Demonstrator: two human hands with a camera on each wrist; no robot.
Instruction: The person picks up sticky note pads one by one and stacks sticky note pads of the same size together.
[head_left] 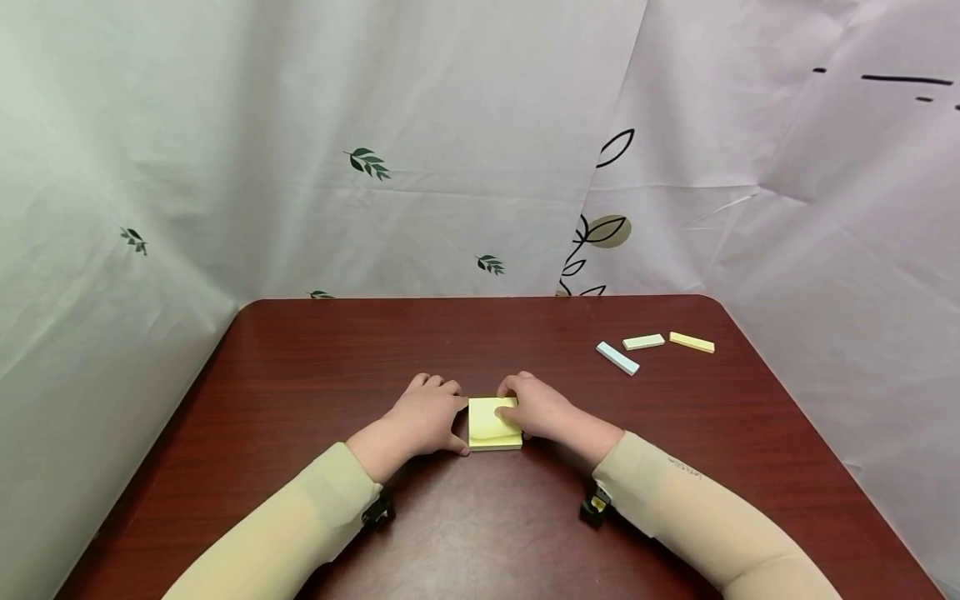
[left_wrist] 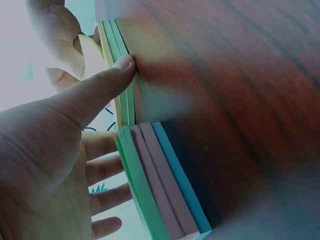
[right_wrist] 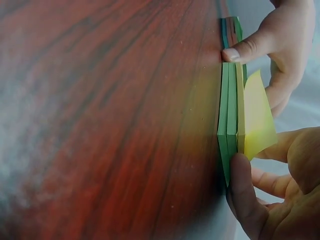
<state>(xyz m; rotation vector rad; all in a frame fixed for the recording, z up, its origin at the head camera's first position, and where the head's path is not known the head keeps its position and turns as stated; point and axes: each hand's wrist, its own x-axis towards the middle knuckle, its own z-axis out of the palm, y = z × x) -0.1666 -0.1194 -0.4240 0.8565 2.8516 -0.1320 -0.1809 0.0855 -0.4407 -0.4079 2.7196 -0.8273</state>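
Observation:
A yellow sticky note pad (head_left: 487,417) tops a stack at the table's middle, with green pads (right_wrist: 227,105) under it. Beside it, a second stack of green, pink and blue pads (left_wrist: 165,185) is hidden under my left hand in the head view. My left hand (head_left: 425,414) holds the stacks, its thumb (left_wrist: 100,90) on the near edge and its fingers on the far side. My right hand (head_left: 543,408) grips the yellow-topped stack's right end. One right finger touches the top yellow sheet (right_wrist: 259,117), which stands partly lifted in the right wrist view.
Three slim strips lie at the back right of the dark red table (head_left: 480,533): a light blue strip (head_left: 618,358), a pale green strip (head_left: 643,342) and a yellow strip (head_left: 692,342). A white leaf-patterned sheet (head_left: 450,125) hangs behind the table.

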